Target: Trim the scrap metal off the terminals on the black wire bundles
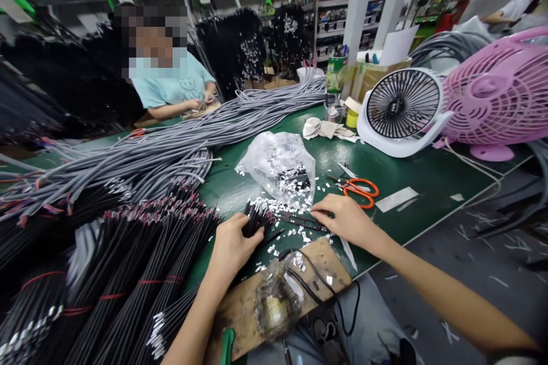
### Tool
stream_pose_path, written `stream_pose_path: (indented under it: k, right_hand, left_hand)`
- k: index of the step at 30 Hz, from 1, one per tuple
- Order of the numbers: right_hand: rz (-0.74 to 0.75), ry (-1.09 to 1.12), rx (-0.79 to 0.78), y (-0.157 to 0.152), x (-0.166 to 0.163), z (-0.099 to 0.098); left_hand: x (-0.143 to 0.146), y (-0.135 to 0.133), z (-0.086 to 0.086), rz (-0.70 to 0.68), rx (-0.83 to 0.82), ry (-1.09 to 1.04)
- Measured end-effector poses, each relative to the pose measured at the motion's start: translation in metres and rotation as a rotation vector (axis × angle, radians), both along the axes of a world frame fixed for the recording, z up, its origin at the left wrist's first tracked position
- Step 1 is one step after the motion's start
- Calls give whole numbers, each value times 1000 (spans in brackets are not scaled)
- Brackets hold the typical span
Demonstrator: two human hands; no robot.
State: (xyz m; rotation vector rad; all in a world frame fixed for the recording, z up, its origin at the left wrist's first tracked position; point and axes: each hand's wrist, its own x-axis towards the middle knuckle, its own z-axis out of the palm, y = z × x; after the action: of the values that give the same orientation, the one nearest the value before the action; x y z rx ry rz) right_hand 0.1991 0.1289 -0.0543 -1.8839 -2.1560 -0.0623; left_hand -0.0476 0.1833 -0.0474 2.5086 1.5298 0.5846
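Note:
My left hand [236, 242] is wrapped round a bundle of thin black cables [257, 218], whose silvery tips point away from me. To its right, my right hand [345, 218] has its fingers curled together over the bench. Its fingertips are beside a dark, slim metal tool [302, 220] that lies among small silvery scraps. Whether they grip it or a tiny piece, I cannot make out. Just beyond both hands lies a clear plastic bag [278, 162] with silvery bits and dark pieces in it.
Orange-handled scissors [360, 192] lie right of the bag. A wooden board [240, 319] sits at the near edge. Tied black cable bundles [128, 274] and grey cables [240, 117] fill the left and back. A white fan [402, 108] stands right. Across the bench sits a person [173, 88].

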Motion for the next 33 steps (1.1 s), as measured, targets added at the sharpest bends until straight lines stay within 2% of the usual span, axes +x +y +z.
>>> stream_pose_path:
  k: [4, 8, 13, 17, 20, 22, 25, 29, 31, 33]
  right_hand:
    - [32, -25, -37, 5, -23, 5]
    - [12, -84, -57, 5, -20, 12]
    - [-11, -140, -37, 1, -15, 9]
    - [123, -153, -73, 2, -36, 5]
    - [172, -171, -122, 5, -47, 15]
    - [131, -186, -149, 5, -41, 24]
    - [9, -205, -166, 2, -12, 33]
    - [-159, -205, -113, -7, 29, 24]
    - [-134, -101, -60, -14, 38, 16]
    - [-24, 85, -52, -19, 35, 10]
  left_hand:
    - [1, -3, 7, -50, -9, -120]
    - [3, -5, 8, -72, 6, -147]
    - [2, -6, 6, 10, 58, 43]
    - [1, -7, 8, 93, 33, 205]
    - [1, -5, 7, 165, -8, 219]
    - [1, -3, 4, 173, -11, 219]
    - [0, 0, -2, 139, 6, 220]
    - [0, 0, -3, 115, 19, 188]
    - [1, -1, 1, 126, -5, 118]
    - [3, -2, 6, 129, -79, -30]
